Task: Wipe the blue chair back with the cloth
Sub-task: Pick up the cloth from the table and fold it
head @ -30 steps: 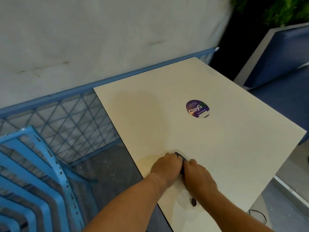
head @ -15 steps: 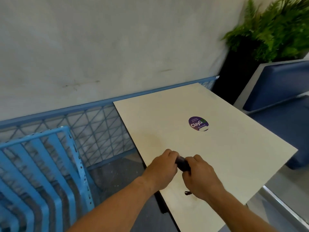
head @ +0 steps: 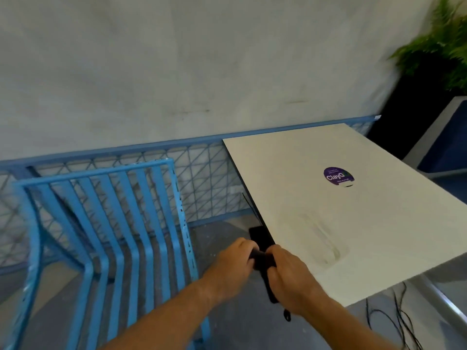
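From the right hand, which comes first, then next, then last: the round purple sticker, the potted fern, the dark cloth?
1. Dark cloth, gripped in the right hand itself.
2. Purple sticker, farther back on the white table.
3. Fern, far right corner by the wall.

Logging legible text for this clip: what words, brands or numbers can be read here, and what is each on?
"ClayG": white letters on the round purple sticker stuck to the white tabletop; the end of the word is cut off or blurred.
Small lines above and below that word on the sticker: too small to read.
Nothing else legible.
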Demonstrator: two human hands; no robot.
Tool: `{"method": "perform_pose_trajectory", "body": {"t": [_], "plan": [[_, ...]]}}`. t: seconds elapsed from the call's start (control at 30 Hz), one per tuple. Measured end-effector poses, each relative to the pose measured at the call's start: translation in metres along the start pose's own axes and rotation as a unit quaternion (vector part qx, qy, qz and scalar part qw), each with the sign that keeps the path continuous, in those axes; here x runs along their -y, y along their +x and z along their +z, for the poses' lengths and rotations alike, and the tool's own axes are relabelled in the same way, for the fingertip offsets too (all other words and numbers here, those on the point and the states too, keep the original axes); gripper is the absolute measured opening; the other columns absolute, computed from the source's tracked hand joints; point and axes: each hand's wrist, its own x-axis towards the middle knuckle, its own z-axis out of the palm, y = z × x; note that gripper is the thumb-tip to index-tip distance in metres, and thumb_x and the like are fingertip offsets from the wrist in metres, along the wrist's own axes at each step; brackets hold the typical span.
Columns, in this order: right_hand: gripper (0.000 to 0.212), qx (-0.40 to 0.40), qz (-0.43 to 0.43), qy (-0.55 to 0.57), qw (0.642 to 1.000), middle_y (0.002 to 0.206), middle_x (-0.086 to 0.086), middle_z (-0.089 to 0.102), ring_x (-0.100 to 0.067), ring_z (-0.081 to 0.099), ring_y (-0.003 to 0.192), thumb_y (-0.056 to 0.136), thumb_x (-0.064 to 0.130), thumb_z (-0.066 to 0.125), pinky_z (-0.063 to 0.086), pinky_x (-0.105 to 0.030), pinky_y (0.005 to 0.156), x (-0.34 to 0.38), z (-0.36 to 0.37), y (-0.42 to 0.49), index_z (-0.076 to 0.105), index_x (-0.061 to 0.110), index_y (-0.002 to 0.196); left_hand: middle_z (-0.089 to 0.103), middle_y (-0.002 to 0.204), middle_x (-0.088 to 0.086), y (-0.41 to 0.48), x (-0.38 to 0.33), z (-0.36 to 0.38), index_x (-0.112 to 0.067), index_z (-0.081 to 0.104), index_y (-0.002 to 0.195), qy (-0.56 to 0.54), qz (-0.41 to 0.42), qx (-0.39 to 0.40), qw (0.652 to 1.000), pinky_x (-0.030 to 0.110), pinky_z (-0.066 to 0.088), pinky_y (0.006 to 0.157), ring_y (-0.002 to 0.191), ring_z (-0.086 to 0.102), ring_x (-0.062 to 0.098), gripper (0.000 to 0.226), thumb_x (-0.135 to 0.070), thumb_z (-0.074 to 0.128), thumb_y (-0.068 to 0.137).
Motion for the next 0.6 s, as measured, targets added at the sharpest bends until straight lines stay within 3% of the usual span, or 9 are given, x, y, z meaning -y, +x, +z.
{"method": "perform_pose_trajectory", "body": {"t": [0.2,0.37,0.6], "plan": [[0.026,0.009,0.006,-0.008,1.0,0.091,0.011,0.06,-0.01,0.058,0.076,0.081,0.041,0.056,0.051,-0.032,0.066,0.037,0.018,0.005,0.046,0.037,0.105,0.051,0.113,-0.004,-0.011,0.015,-0.033,-0.021,0.052,0.114,0.027,-0.001,0.024,0.999,0.033,0.047,0.088,0.098,0.054,0.014,0.021,-0.016,0.041,0.097],[0.023,0.0,0.023,-0.055,0.998,0.086,0.009,0.063,-0.012,0.061,0.073,0.09,0.051,0.05,0.055,-0.039,0.069,0.061,0.046,0.018,0.054,0.034,0.104,0.052,0.108,-0.007,-0.017,0.049,-0.059,-0.027,0.051,0.108,0.039,0.008,0.069,0.997,0.035,0.045,0.089,0.097,0.052,0.013,0.017,-0.018,0.045,0.095],[0.022,-0.029,0.052,-0.08,0.995,0.087,0.006,0.059,-0.015,0.059,0.074,0.094,0.049,0.048,0.052,-0.035,0.066,0.108,0.095,0.028,0.055,0.031,0.105,0.055,0.103,-0.009,-0.031,0.113,-0.092,-0.026,0.054,0.106,0.03,0.034,0.114,0.992,0.034,0.045,0.089,0.094,0.052,0.01,0.016,-0.02,0.047,0.094]]}}
